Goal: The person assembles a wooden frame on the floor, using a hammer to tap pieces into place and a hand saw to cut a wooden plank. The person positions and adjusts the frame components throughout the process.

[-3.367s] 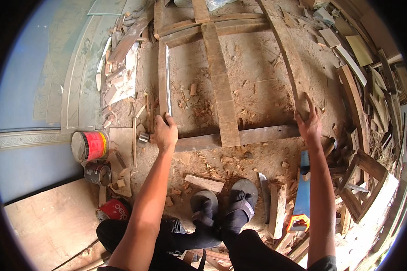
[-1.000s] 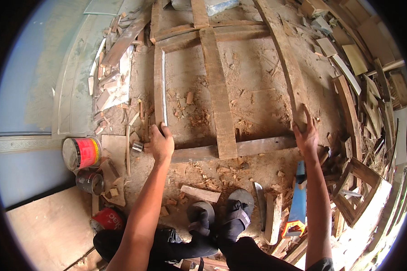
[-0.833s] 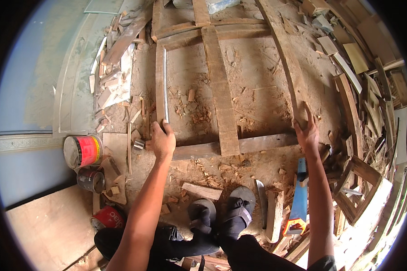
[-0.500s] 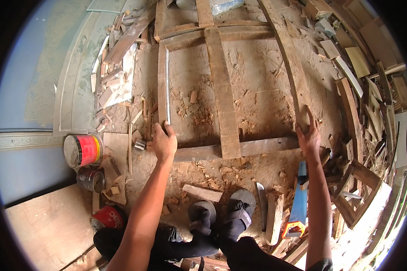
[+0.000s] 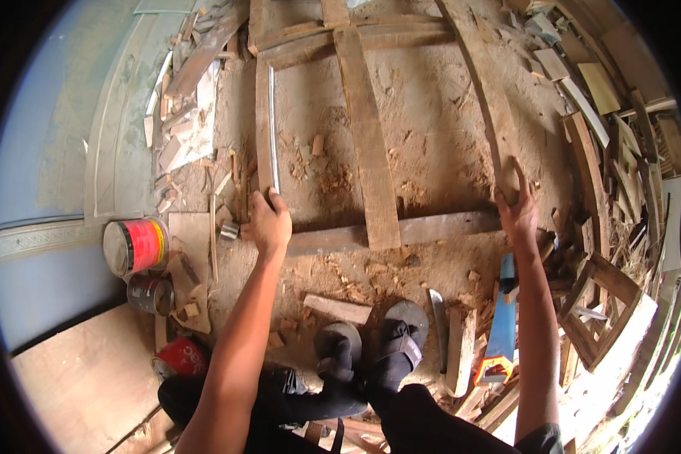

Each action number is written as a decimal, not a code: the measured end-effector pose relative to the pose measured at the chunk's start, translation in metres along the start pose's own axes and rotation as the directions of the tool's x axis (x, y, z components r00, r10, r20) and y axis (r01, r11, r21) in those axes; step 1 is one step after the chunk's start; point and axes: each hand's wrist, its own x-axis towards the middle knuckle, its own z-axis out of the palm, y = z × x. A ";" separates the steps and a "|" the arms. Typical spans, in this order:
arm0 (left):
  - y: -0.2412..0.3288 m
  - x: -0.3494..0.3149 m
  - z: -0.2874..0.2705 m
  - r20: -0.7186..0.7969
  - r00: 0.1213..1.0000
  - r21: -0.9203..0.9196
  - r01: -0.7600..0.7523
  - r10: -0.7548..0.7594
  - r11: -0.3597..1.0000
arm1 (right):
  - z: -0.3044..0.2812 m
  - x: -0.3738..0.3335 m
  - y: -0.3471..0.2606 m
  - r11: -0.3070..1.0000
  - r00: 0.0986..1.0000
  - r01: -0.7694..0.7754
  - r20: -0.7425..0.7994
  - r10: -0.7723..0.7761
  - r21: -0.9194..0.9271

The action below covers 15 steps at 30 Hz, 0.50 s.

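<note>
Wood chips (image 5: 337, 185) litter the dusty floor (image 5: 424, 125). Your left hand (image 5: 272, 228) has its fingers curled around the near left corner of the wooden frame (image 5: 367, 140); your right hand (image 5: 519, 216) grips its near right corner, fingers astride the beam. The frame spans mid-floor. A blue saw (image 5: 501, 333) lies nearer you, cans (image 5: 145, 248) stand toward the floor's left edge, and scrap timber (image 5: 587, 174) lines its right.

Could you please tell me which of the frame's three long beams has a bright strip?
The left beam, at the left hand: a bright strip runs along its inner edge; the middle beam and right beam show none.
</note>
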 end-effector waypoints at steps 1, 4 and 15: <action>0.003 -0.001 0.000 0.015 0.999 0.030 0.029 -0.029 0.999 | 0.000 0.003 0.004 1.000 1.000 -0.003 -0.004 0.003 -0.009; 0.019 -0.004 -0.007 -0.009 0.997 0.128 0.072 -0.072 0.989 | 0.005 0.000 0.007 0.999 1.000 -0.014 -0.007 0.013 -0.044; -0.001 0.003 0.005 -0.088 0.996 0.055 0.015 -0.010 0.998 | 0.021 -0.021 -0.032 0.954 0.934 0.139 -0.284 -0.215 -0.266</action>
